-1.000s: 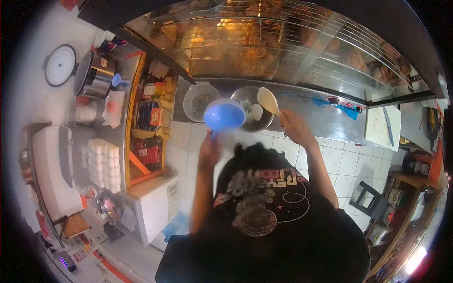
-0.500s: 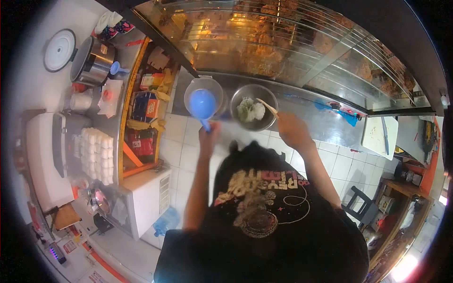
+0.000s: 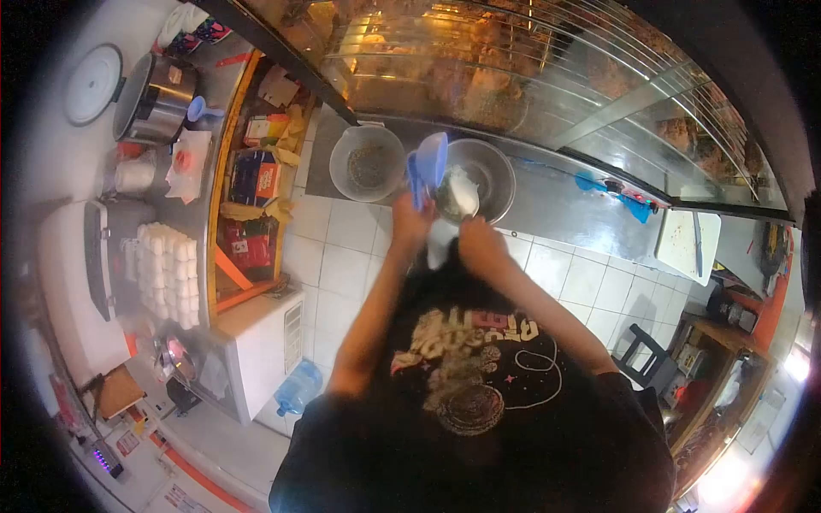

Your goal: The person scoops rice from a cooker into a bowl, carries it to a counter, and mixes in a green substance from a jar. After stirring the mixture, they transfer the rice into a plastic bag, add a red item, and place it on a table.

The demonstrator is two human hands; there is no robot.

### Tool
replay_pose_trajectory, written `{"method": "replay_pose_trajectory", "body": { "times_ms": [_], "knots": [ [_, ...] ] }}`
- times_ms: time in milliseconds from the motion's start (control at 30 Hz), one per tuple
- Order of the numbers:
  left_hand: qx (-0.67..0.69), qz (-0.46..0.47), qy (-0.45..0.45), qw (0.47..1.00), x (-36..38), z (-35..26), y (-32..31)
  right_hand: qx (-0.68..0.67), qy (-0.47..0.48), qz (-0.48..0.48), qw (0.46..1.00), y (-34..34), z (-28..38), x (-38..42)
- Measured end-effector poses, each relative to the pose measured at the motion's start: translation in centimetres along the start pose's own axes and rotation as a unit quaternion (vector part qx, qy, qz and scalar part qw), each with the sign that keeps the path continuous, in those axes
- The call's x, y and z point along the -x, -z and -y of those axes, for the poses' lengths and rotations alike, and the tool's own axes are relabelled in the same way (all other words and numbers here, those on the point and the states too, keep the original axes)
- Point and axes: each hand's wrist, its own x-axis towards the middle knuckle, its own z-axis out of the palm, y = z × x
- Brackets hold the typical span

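Observation:
My left hand [image 3: 411, 224] grips the handle of a blue plastic dipper [image 3: 433, 160], which is tilted on its side at the left rim of a metal bowl [image 3: 506, 181]. Inside the bowl sits a white and greenish mass [image 3: 463, 190]. At the bowl's near rim, my right hand [image 3: 481, 241] is closed around a wooden spoon, whose handle is mostly hidden now and blurred against the food. To the left, a translucent plastic tub [image 3: 367, 163] stands on the steel counter with a speckled bottom showing.
A glass display case [image 3: 462, 77] with lit racks borders the counter [image 3: 547, 192] behind the bowl. Right along it lie a blue cloth [image 3: 634, 208] and a white cutting board [image 3: 684, 244] with a knife. Egg trays [image 3: 167, 274] and a pot [image 3: 156, 98] stand left.
My left hand has carried the blue dipper right, from over the tub to the bowl, and tipped it. My right hand has moved left and closer to me, at the bowl's near rim.

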Motion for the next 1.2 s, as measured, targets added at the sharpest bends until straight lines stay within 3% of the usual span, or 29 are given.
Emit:
{"method": "replay_pose_trajectory", "body": {
  "times_ms": [133,200,267,367,467,567,633,700,767,833,967,1000,1100,1200],
  "knots": [
    [-0.076,0.013,-0.012,0.997,-0.3,2.6,0.4,0.012,0.007,0.000,1.000,-1.2,0.1,-1.2],
    [-0.025,-0.008,-0.018,0.999,-0.4,1.9,0.6,-0.021,0.018,0.004,1.000,-3.6,-3.2,-4.3],
    [0.001,0.002,-0.020,1.000,-0.3,1.2,0.8,-0.028,0.017,-0.012,0.999,-1.3,-4.6,-4.5],
    [0.008,0.011,-0.034,0.999,-0.3,0.6,0.9,0.011,-0.014,0.008,1.000,2.0,-1.1,-1.2],
    [0.015,0.025,-0.029,0.999,0.3,0.7,0.9,0.017,-0.026,0.041,0.999,-1.1,-1.3,-2.3],
    [0.025,0.020,-0.025,0.999,-0.1,1.0,0.4,-0.002,-0.030,-0.032,0.999,0.0,-2.1,-3.9],
    [0.011,0.003,-0.030,0.999,-0.1,0.9,0.2,0.006,-0.028,0.015,0.999,3.2,-1.3,-2.6],
    [0.103,-0.003,-0.014,0.995,0.1,0.2,0.2,0.020,-0.031,0.042,0.998,2.2,-0.2,-1.8],
    [0.091,0.003,-0.014,0.996,0.2,1.0,0.4,0.031,-0.037,0.071,0.996,0.3,-0.4,-1.8],
    [0.080,0.007,-0.022,0.997,-0.2,1.1,0.5,0.008,-0.087,-0.018,0.996,-0.6,-1.6,-3.6],
    [0.010,0.010,-0.024,1.000,0.6,0.5,0.9,-0.011,-0.038,-0.017,0.999,1.9,-4.7,-3.1],
    [0.000,0.006,-0.012,1.000,0.4,0.3,0.8,0.024,-0.040,-0.053,0.997,2.7,-4.5,-3.0],
    [0.024,0.025,-0.015,0.999,-0.1,1.4,0.8,-0.002,-0.024,-0.046,0.999,-1.7,-5.1,-6.6],
    [0.060,0.023,-0.020,0.998,-0.6,0.8,1.2,0.026,-0.035,0.002,0.999,0.5,-1.8,-5.1]
  ]
}}
